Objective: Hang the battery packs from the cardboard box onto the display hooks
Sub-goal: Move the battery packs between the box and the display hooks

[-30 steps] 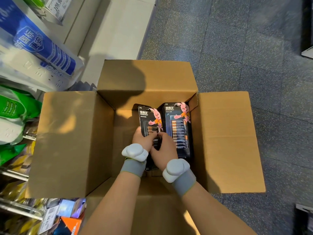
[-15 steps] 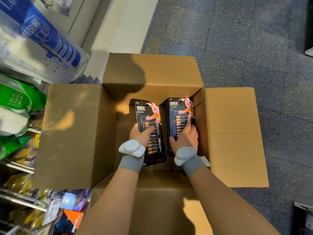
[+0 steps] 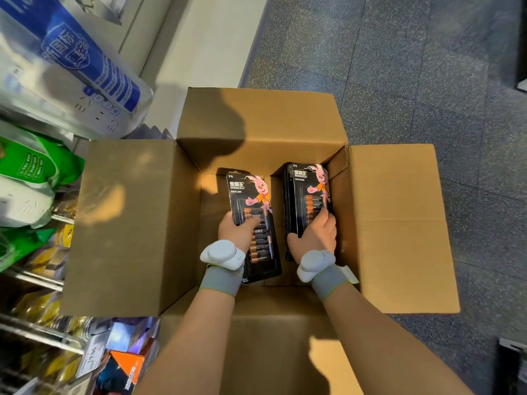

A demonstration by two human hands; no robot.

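An open cardboard box (image 3: 399, 223) stands on the floor below me, flaps spread outward. Inside it my left hand (image 3: 236, 233) grips a black battery pack (image 3: 251, 201) with a pink rabbit, thumb across its front. My right hand (image 3: 316, 235) grips a stack of several like battery packs (image 3: 309, 189) against the box's right wall. Both wrists wear grey bands with white pods. No display hooks are in view.
Store shelving runs along the left with blue-and-white packs (image 3: 71, 69), green bags (image 3: 31, 166), and yellow goods above a price tag (image 3: 94, 357). A white plinth (image 3: 205, 47) lies beyond the box. Grey speckled floor (image 3: 413, 67) spreads to the right.
My right hand moved off the left pack and took hold of the right stack. Both hands have lifted their packs slightly higher in the box.
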